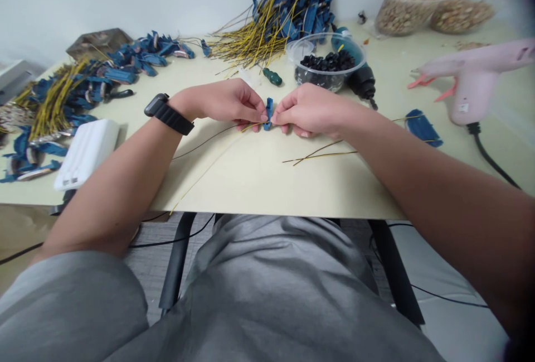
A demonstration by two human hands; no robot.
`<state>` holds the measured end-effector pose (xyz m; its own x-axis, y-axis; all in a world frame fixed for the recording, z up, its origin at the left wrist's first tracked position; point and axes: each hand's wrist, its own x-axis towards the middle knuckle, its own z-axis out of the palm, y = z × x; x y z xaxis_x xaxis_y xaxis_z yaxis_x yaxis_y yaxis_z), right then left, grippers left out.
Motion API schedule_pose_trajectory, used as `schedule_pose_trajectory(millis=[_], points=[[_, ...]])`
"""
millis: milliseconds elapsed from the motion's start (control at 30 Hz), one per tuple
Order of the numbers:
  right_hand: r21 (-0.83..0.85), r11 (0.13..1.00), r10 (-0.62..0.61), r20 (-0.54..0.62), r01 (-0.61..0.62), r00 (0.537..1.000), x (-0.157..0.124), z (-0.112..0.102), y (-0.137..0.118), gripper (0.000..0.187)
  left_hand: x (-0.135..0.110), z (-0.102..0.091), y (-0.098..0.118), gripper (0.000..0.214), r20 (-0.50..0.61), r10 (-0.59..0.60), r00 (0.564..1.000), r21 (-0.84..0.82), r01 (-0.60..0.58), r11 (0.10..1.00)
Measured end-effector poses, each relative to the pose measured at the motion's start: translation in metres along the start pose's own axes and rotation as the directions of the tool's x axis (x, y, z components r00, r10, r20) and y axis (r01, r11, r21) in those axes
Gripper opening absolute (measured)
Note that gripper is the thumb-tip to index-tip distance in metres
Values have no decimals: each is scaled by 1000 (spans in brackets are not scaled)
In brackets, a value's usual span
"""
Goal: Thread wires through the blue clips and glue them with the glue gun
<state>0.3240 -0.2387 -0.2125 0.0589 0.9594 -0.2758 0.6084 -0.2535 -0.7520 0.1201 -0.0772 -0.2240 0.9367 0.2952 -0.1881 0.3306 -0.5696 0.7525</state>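
Along the bench's (259, 189) front edge, middle: small blue piece (268, 114) held up between both hands, just above the bench top; thin wires (209, 139) trail from it toward the left

Left hand (221, 104): closed to a pinch, fingertips on the piece's left side; smartwatch (161, 110) on the wrist; white box (86, 153) nearest on the left

Right hand (307, 110): closed to a pinch, fingertips on the piece's right side; loose yellow wires (321, 153) lie just beyond it

Right side of the bench: pink glue gun (476, 80), its black cord (489, 153) running off the edge; loose blue strip (423, 128) beside it

Back edge: clear tub of black pieces (326, 66); green-handled screwdriver (272, 76); power drill (361, 80); heap of blue pieces with yellow wires (292, 16); two clear bags of tan chips (407, 11)

Left side of the bench: more blue pieces with yellow wires (54, 111)
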Motion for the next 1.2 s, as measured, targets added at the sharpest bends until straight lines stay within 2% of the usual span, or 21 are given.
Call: schedule_pose_trajectory(millis=[200, 400, 533, 833, 1000, 1100, 1200], points=[[-4, 1000, -14, -13, 14, 1000, 2, 1, 2, 46, 2, -1, 0, 22, 18, 19, 1000, 49, -20, 999], [23, 1000, -14, 38, 13, 999, 2, -4, 3, 44, 1, 2, 11, 26, 5, -80, 997, 122, 79, 989], [21, 999, -26, 62, 24, 998, 4, -5, 6, 45, 0, 3, 14, 26, 1, -104, 995, 116, 103, 988], [14, 997, -72, 65, 72, 995, 6, -3, 8, 28, -1, 3, 14, 20, -10, -102, 995, 102, 103, 989], [-159, 969, -183, 64, 191, 981, 13, -3, 13, 23, -1, 3, 13, 20, -16, -92, 996, 112, 93, 989], [-317, 903, -297, 31, 291, 955, 15, -4, 14, 23, -1, 3, 13, 19, -11, -107, 994, 104, 107, 989], [-427, 840, -364, 14, 335, 931, 13, -4, 14, 20, -1, 3, 14, 18, -13, -112, 994, 110, 113, 987]])
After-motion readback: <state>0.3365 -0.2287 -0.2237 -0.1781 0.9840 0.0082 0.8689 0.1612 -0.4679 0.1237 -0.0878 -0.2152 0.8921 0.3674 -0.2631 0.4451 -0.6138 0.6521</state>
